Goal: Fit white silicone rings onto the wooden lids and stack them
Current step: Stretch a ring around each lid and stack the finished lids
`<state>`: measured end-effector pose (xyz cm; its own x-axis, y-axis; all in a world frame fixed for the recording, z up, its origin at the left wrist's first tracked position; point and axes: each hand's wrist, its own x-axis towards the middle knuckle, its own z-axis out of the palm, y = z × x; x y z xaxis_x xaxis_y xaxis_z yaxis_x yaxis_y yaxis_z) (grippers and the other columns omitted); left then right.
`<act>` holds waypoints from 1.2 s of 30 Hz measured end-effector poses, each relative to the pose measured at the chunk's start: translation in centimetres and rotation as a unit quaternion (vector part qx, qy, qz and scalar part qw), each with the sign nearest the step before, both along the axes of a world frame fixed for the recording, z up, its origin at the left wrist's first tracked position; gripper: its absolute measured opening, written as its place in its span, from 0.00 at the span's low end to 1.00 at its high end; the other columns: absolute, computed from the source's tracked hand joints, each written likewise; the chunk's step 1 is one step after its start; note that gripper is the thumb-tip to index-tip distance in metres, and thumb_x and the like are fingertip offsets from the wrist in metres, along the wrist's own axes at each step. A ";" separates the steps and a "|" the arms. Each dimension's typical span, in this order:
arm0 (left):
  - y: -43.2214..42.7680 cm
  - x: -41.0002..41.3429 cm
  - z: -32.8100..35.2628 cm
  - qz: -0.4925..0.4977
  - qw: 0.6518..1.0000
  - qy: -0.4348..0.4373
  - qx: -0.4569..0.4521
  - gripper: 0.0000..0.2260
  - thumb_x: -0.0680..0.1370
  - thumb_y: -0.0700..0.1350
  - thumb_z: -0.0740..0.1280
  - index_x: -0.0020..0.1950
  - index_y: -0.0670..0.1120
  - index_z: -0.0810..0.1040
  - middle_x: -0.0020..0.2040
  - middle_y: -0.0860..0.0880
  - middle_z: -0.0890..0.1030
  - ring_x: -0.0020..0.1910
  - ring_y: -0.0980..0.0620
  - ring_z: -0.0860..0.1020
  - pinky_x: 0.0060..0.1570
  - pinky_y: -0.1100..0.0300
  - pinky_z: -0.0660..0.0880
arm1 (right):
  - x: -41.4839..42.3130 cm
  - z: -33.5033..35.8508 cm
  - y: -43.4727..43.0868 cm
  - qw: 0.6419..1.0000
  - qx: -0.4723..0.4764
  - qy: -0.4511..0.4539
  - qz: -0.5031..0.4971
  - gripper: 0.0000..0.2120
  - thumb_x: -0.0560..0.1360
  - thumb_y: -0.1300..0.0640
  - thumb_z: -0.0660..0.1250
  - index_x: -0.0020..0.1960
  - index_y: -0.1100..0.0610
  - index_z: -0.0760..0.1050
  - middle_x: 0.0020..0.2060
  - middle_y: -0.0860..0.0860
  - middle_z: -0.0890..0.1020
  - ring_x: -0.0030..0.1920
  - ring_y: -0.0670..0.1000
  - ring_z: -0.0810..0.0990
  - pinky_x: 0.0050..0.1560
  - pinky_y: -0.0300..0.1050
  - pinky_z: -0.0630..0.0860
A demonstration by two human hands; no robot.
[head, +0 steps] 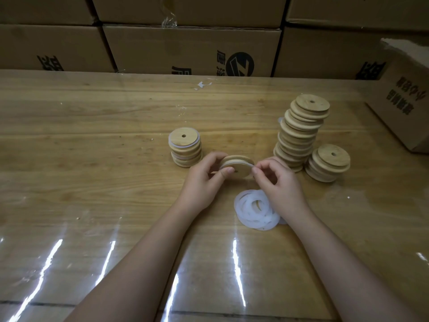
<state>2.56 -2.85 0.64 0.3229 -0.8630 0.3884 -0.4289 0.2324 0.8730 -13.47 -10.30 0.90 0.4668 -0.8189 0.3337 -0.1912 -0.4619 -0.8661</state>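
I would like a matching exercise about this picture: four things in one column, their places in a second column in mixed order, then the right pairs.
1. tall leaning stack of round wooden lids
2. short stack of round wooden lids with white rings between
3. pile of flat white silicone rings
4. single round wooden lid

A. held by left hand and right hand
B. on the table beside the right wrist
C. beyond the left hand
D. beyond the right hand

Pairs: 1-D, 2-C, 3-B, 4-A

We have one wide-angle view from the head, facing forward and down over the table point(92, 147), close above the left hand point(202, 182) and right hand point(278, 182); boxes point(190, 49) fill the far edge.
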 end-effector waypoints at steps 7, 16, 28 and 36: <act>-0.1 0.1 -0.1 -0.044 0.988 0.145 0.009 0.07 0.76 0.38 0.67 0.51 0.48 0.75 0.46 0.50 0.81 0.45 0.57 0.79 0.43 0.60 0.78 | -0.1 0.0 0.1 1.000 0.000 0.016 0.006 0.08 0.74 0.65 0.67 0.41 0.54 0.75 0.40 0.47 0.77 0.39 0.41 0.75 0.43 0.30 0.70; -0.1 -0.1 -0.3 0.020 1.000 -0.020 0.012 0.11 0.73 0.38 0.71 0.51 0.52 0.76 0.45 0.59 0.78 0.46 0.61 0.77 0.43 0.68 0.73 | -0.2 -0.1 0.2 1.000 0.015 0.001 -0.003 0.08 0.74 0.63 0.67 0.42 0.50 0.74 0.37 0.45 0.77 0.38 0.46 0.76 0.40 0.36 0.73; 0.0 0.0 -0.2 0.035 0.999 -0.037 0.012 0.11 0.72 0.39 0.72 0.49 0.53 0.77 0.44 0.58 0.79 0.44 0.61 0.77 0.41 0.70 0.72 | -0.3 0.1 0.4 0.998 -0.056 -0.002 -0.009 0.06 0.73 0.66 0.67 0.44 0.55 0.75 0.40 0.45 0.77 0.38 0.43 0.75 0.39 0.32 0.72; 0.1 0.0 -0.3 0.049 0.987 -0.152 -0.028 0.12 0.70 0.37 0.68 0.53 0.46 0.80 0.50 0.51 0.78 0.51 0.55 0.76 0.50 0.59 0.74 | -0.2 0.1 0.2 0.994 -0.111 -0.001 -0.007 0.03 0.73 0.66 0.68 0.44 0.59 0.78 0.41 0.44 0.76 0.39 0.44 0.74 0.40 0.32 0.71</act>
<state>2.60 -2.75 0.36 0.2648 -0.8073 0.5274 -0.6923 0.2215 0.6867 -13.69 -10.12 0.97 0.4554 -0.7315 0.5074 -0.1967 -0.6385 -0.7440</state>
